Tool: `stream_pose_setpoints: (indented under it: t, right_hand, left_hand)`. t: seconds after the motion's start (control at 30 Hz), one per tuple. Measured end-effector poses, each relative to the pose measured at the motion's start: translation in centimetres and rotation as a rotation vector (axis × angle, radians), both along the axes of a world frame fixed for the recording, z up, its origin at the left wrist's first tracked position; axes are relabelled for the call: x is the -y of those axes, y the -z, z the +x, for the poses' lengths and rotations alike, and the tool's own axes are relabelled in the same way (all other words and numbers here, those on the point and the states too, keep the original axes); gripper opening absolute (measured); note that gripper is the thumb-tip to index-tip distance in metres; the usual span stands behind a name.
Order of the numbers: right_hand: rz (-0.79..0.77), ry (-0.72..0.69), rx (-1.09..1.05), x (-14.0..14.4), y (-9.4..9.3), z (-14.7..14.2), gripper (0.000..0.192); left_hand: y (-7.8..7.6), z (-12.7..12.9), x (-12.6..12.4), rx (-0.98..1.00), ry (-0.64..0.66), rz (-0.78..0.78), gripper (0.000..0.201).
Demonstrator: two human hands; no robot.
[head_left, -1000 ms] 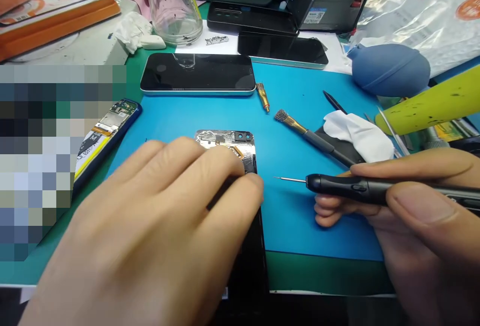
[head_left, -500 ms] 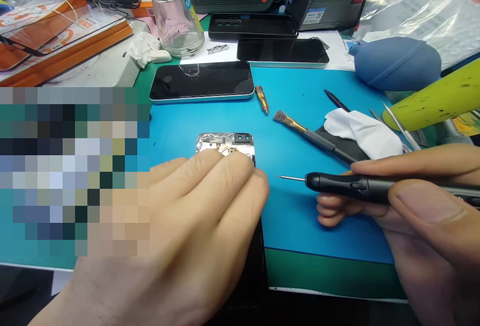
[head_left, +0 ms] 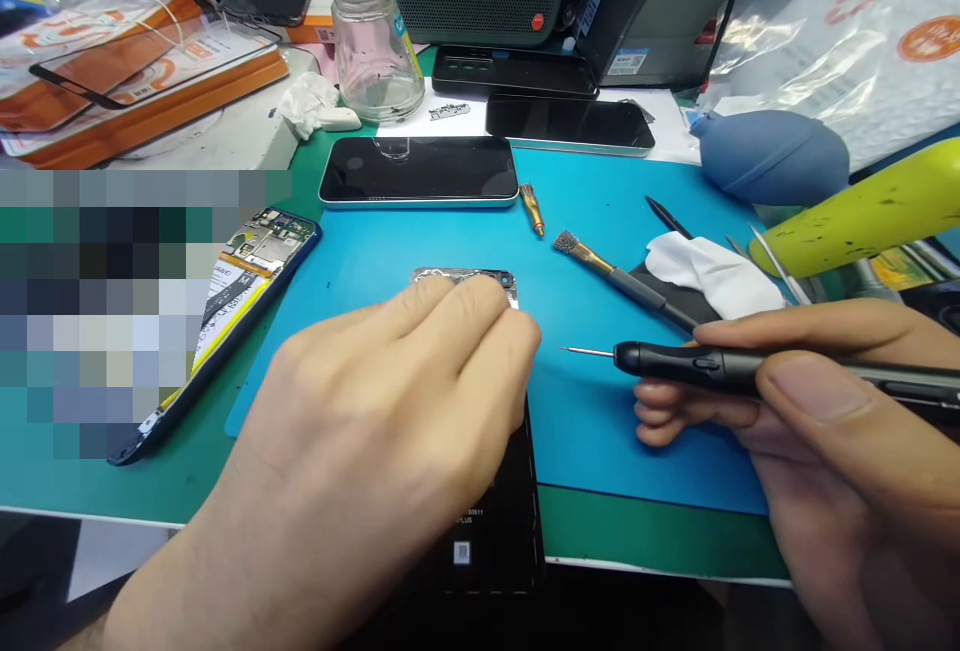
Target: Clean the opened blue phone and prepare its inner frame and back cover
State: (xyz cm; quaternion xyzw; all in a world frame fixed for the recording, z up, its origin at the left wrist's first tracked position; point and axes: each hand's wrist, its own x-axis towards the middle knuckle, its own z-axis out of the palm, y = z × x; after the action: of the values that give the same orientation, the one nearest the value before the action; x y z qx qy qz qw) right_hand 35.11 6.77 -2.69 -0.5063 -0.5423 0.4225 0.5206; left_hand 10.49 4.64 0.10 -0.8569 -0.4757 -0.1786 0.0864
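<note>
The left hand (head_left: 390, 401) lies flat, fingers together, over an opened phone (head_left: 495, 521) on the smooth blue mat (head_left: 600, 431), hiding most of it; only its metal top edge and glossy black lower end show. The right hand (head_left: 795, 411) pinches a slim black electric screwdriver (head_left: 697, 363), thin bit pointing left, clear of the phone. Two brass-ferruled brushes (head_left: 592, 256) lie beyond, beside crumpled white cloth (head_left: 712, 271).

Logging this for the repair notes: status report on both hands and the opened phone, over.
Left hand flat on opened phone, covering its top. Right hand holds screwdriver, tip off the phone's right side. Brush beyond the tip, clear.
</note>
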Motion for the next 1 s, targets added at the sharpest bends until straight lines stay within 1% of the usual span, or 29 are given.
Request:
stream_pose_setpoints:
  t: [0.1,0.23,0.3,0.4,0.47,0.63,0.77,0.8,0.9,1.0]
  right_hand:
    - [0.012,0.017,0.110,0.2,-0.2,-0.1,0.025]
    - [-0.041,0.036,0.086,0.5,-0.8,-0.7,0.022]
    - [-0.084,0.048,0.071,0.6,-1.1,-1.1,0.019]
    - [-0.066,0.041,0.066,0.6,-1.2,-1.4,0.018]
    - [-0.059,0.042,0.065,0.5,-1.3,-1.3,0.018]
    - [-0.043,0.025,0.060,0.7,-1.4,-1.3,0.019]
    - [-0.047,0.027,0.051,0.8,-1.5,-1.5,0.017]
    - [-0.044,0.024,0.045,0.7,-1.5,-1.5,0.017]
    - [-0.021,0.030,0.028,0.7,-1.5,-1.5,0.017]
    - [-0.035,0.052,0.035,0.9,-1.3,-1.4,0.019]
  left_hand:
    - [0.0,0.1,-0.3,0.026,-0.001,-0.010,0.016]
    - [0.2,0.0,-0.5,0.097,-0.058,-0.016,0.017]
    - [0.3,-0.2,-0.5,0.152,-0.075,-0.051,0.017]
    - [0.4,-0.7,-0.4,0.230,-0.032,-0.124,0.020]
    - [0.3,-1.0,-0.2,0.241,-0.011,-0.137,0.023]
    - [0.2,-0.8,-0.2,0.163,-0.006,-0.097,0.013]
    - [-0.3,0.0,-0.3,-0.047,0.035,0.043,0.010]
    - [-0.4,0.1,-0.3,-0.089,0.044,0.058,0.008]
    - [-0.7,0.3,-0.6,-0.138,0.030,0.013,0.008]
    - [-0.7,0.2,-1.0,-0.113,-0.012,-0.029,0.006]
